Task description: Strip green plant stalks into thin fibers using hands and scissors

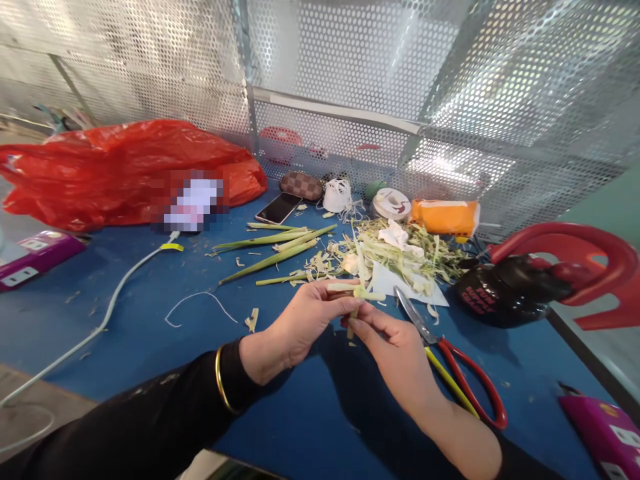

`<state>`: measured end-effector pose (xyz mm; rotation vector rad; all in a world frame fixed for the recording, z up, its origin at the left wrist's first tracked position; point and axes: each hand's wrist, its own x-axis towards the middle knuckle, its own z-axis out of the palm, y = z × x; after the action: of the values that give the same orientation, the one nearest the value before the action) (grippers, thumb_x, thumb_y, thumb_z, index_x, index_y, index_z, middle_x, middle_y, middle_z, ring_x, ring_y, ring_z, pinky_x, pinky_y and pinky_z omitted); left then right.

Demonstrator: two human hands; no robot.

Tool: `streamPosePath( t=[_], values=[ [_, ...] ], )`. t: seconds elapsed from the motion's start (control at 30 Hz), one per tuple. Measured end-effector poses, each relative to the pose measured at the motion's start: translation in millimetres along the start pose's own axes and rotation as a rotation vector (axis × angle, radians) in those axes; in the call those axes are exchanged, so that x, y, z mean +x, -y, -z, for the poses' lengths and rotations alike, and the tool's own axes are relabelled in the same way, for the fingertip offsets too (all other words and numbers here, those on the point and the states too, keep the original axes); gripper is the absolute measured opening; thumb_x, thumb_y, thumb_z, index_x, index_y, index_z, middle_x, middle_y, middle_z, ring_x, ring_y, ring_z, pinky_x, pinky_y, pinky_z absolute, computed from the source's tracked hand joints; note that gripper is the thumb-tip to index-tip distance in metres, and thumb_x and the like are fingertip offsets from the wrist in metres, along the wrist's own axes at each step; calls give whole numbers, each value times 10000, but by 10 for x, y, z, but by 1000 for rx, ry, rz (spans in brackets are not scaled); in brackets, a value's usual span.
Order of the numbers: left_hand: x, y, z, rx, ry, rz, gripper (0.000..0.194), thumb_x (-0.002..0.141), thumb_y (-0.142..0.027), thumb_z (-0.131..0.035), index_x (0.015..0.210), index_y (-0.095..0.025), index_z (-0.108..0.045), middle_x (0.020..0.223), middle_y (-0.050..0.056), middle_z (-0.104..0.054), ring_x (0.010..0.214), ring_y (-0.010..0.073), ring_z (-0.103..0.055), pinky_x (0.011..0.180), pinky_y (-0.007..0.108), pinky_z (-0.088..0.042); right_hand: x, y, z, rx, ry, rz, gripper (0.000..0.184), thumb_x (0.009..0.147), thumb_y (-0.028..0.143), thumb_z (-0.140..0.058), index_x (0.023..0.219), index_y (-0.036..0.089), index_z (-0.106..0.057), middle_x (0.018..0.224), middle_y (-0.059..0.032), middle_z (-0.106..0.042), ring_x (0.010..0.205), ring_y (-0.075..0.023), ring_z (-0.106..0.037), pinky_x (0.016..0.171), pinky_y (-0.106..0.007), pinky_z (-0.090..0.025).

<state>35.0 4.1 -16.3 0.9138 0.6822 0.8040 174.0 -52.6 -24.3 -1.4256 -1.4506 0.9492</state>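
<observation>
Above the blue table (300, 413), pale green leaf strips (361, 291) cross one another in a small woven piece. My left hand (315, 312) pinches it from the left between thumb and fingers. From the right, my right hand (387, 340) closes on its lower part, where a short strip end hangs down. Several long green leaf blades (280, 257) lie beyond my left hand. Red-handled scissors (450, 357) rest beside my right hand, blades pointing away. Behind the hands spreads a heap of leaf scraps (425, 260). My fingers partly hide the woven piece.
A black jar (500, 297) stands at right by a red chair (590, 253). At the back are a tape roll (391, 203), an orange packet (445, 217), a phone (279, 208) and a checked case (301, 186). A red plastic bag (100, 173) and white cable (117, 293) occupy the left.
</observation>
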Motion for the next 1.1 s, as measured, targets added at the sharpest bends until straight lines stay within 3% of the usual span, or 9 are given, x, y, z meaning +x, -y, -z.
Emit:
streamPosePath(
  t=[0.33,0.63,0.83,1.0,1.1],
  values=[
    [14,23,31,38,-81,9,255,674,-230,-758,903,-130,-707,686,28,-703,670,127,-615,722,266,-466,-34,20,14,-10,61,74,251,858,265,-552,620,191,-579,710,-11,-580,699,-165,-538,696,-282,-420],
    [21,43,36,-7,-119,56,214,664,-176,-736,863,-125,-678,681,26,-692,623,108,-588,590,217,-447,-7,71,19,-20,122,102,252,857,217,-538,606,195,-551,707,-1,-544,691,-155,-519,688,-281,-403],
    [31,-1,63,-25,-69,87,207,686,-209,-733,865,-139,-655,700,26,-684,566,115,-578,499,223,-448,2,13,21,-5,130,78,264,857,253,-572,601,193,-587,712,-6,-573,716,-166,-536,721,-293,-413],
    [44,-133,78,-25,-60,159,243,675,-182,-734,899,-139,-650,725,47,-711,674,149,-675,724,270,-513,47,-36,56,320,-51,-118,226,835,406,-628,750,197,-642,754,-16,-652,742,-177,-582,742,-305,-452],
    [40,-144,91,58,3,163,197,724,-286,-689,837,-127,-658,753,79,-725,707,173,-688,767,299,-515,81,-5,102,450,-126,-158,200,779,390,-694,774,197,-642,759,-17,-670,748,-177,-607,761,-309,-469]
  ],
)
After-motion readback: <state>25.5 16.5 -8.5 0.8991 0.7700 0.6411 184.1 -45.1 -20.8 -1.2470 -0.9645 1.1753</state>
